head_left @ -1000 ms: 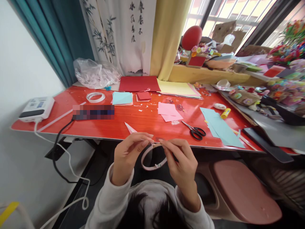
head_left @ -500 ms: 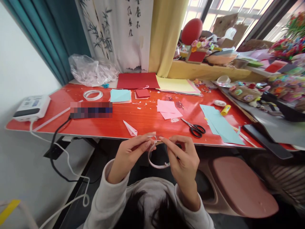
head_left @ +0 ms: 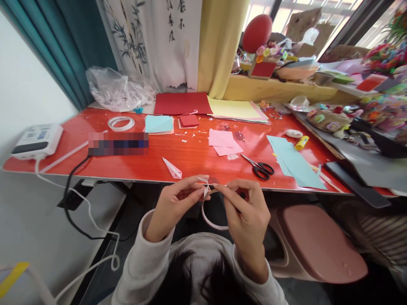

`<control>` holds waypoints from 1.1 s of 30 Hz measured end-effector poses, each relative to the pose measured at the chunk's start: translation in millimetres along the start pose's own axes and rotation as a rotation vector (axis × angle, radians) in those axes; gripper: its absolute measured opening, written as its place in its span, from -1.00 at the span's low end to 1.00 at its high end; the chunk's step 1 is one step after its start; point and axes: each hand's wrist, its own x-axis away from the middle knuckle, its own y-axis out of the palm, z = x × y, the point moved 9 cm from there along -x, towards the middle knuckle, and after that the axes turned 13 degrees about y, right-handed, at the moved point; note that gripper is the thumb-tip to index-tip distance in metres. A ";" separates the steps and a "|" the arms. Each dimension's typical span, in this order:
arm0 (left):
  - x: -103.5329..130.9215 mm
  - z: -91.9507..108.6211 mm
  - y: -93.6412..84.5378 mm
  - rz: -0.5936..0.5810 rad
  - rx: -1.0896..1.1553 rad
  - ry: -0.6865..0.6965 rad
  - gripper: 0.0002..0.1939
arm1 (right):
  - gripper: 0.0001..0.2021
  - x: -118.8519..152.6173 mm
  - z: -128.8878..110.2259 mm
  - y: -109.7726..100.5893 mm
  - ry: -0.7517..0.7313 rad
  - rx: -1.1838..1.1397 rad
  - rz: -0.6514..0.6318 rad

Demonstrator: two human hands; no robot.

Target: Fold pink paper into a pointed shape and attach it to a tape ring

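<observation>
In front of my body, just off the table's near edge, both hands are close together. My left hand (head_left: 178,202) pinches a thin whitish strip of tape (head_left: 206,191), which is bent between the fingertips. Beside it, the thumb and forefinger of my right hand (head_left: 246,207) are pressed together near the strip. A narrow pale roll of tape (head_left: 213,224) hangs below the fingers of my right hand, partly hidden by them. On the table beyond lies a folded pink paper piece (head_left: 172,168).
Black-handled scissors (head_left: 262,170), pink paper sheets (head_left: 224,143) and light blue paper (head_left: 295,163) lie on the red table (head_left: 190,156). Another tape roll (head_left: 121,123) is at the back left. A brown stool (head_left: 321,241) stands at right.
The strip at my left fingertips now looks more twisted and spread. The tape roll's visible arc has shifted slightly right and down. The view has tilted a little; both hands remain close together.
</observation>
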 end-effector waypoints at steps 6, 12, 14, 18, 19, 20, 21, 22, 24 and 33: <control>0.3 2.0 0.3 0.000 -0.026 0.013 -0.76 | -0.69 0.6 2.6 1.2 0.019 -0.007 -0.016; 1.2 5.2 3.0 -0.021 -0.038 0.045 -0.74 | -0.70 1.5 3.4 0.3 0.028 -0.016 -0.025; 3.2 7.7 2.4 -0.020 -0.068 0.071 -0.74 | -0.70 1.0 5.3 -0.2 0.046 -0.027 -0.016; 7.7 14.7 -0.4 0.004 -0.207 0.138 -0.72 | -0.68 -1.1 14.1 -2.8 0.115 -0.091 0.023; 8.4 16.1 -0.1 0.002 -0.237 0.149 -0.71 | -0.68 -1.7 17.4 -2.3 0.141 -0.117 0.017; 8.9 17.3 0.6 -0.003 -0.259 0.159 -0.69 | -0.68 -2.2 21.0 -0.9 0.171 -0.145 0.001; 9.0 18.5 1.5 -0.010 -0.274 0.168 -0.68 | -0.68 -2.5 24.7 0.9 0.204 -0.176 -0.021; 8.9 19.6 2.3 -0.015 -0.283 0.176 -0.67 | -0.69 -2.5 28.5 2.9 0.239 -0.207 -0.043; 8.3 22.0 3.0 -0.014 -0.295 0.189 -0.65 | -0.72 -2.0 35.3 6.5 0.303 -0.263 -0.079; 9.4 22.7 15.3 -0.064 -0.287 0.188 -0.52 | -0.78 0.5 48.8 10.0 0.405 -0.404 -0.045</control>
